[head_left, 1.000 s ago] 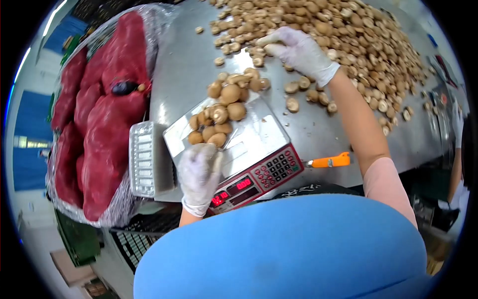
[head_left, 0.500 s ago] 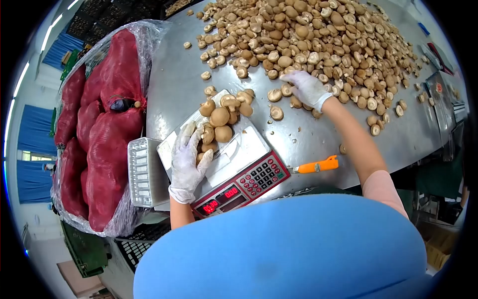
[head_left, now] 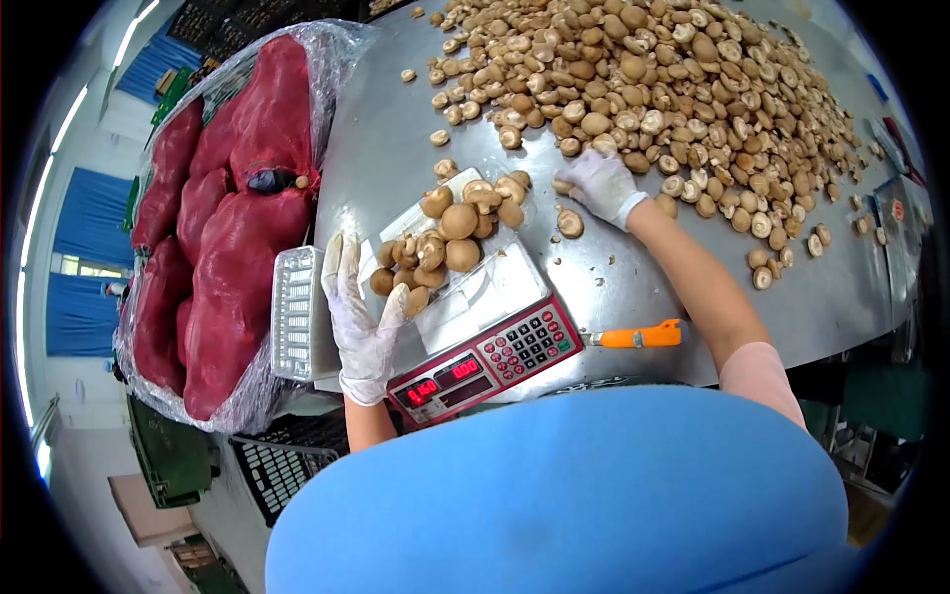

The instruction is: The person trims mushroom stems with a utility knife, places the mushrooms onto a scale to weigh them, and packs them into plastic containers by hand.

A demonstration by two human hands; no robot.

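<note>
My left hand (head_left: 362, 332), in a white glove, is spread open at the left side of the scale (head_left: 495, 354), its thumb beside the mushrooms (head_left: 460, 222) heaped on the weighing plate. Red digits glow on the scale's display. My right hand (head_left: 599, 185), gloved too, is at the near edge of a large mushroom pile (head_left: 633, 74), with fingers curled around a mushroom (head_left: 562, 185) that shows only in part. A single mushroom (head_left: 570, 223) lies on the metal table (head_left: 381, 124) just below those fingers.
Stacked clear trays (head_left: 297, 315) stand left of the scale. Red mesh sacks (head_left: 242, 257) in clear plastic lie farther left. An orange-handled knife (head_left: 638, 336) is right of the scale. A black crate (head_left: 282, 475) and green bin (head_left: 168, 455) are below.
My left hand has drawn back from the mushrooms on the scale and spread its fingers. My right hand has moved a little nearer and curled its fingers. The view has shifted slightly.
</note>
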